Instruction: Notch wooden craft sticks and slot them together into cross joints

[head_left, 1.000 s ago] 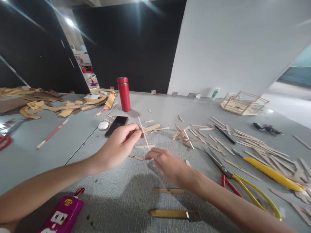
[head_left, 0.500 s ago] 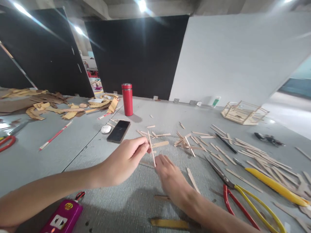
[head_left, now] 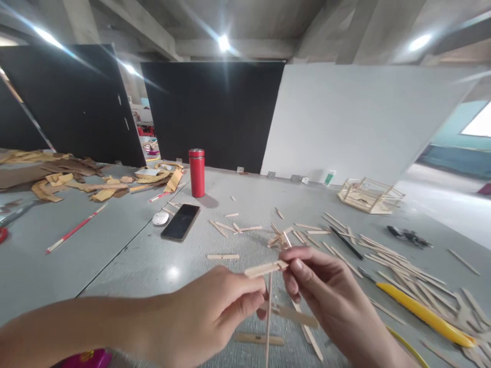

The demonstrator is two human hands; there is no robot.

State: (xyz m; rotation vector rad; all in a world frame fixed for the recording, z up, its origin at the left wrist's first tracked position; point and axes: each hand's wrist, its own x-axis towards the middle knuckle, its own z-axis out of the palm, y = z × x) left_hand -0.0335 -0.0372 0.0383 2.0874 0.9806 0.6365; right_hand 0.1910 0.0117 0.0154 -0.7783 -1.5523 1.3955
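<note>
The flat stick (head_left: 264,268) is lying crosswise in the air above the near edge of the worktop (head_left: 134,266), its long axis running left to right and tilting slightly up toward the right. It is sitting on the top end of a thin stick (head_left: 268,317) that is standing almost upright, so the two are making a T. The right hand (head_left: 333,306) is pinching the right end of the flat stick between thumb and forefinger, the other fingers curling loosely. The left hand (head_left: 210,317) is closing around the thin stick just under the joint, its fingertips also touching the flat stick's left half. Both hands are meeting at the joint, neither clearly nearer. Whether another flat piece (head_left: 295,316) lower down between the hands is being held or is lying on the worktop, I cannot tell. Toward the right edge, loose sticks (head_left: 383,250) are lying scattered with a black pen (head_left: 345,243) and a yellow-handled tool (head_left: 418,312). At the far right an open stick frame (head_left: 370,195) is standing. Left of centre a phone (head_left: 180,223) is lying flat, and behind it a red flask (head_left: 197,173) is standing capped, its contents hidden.
</note>
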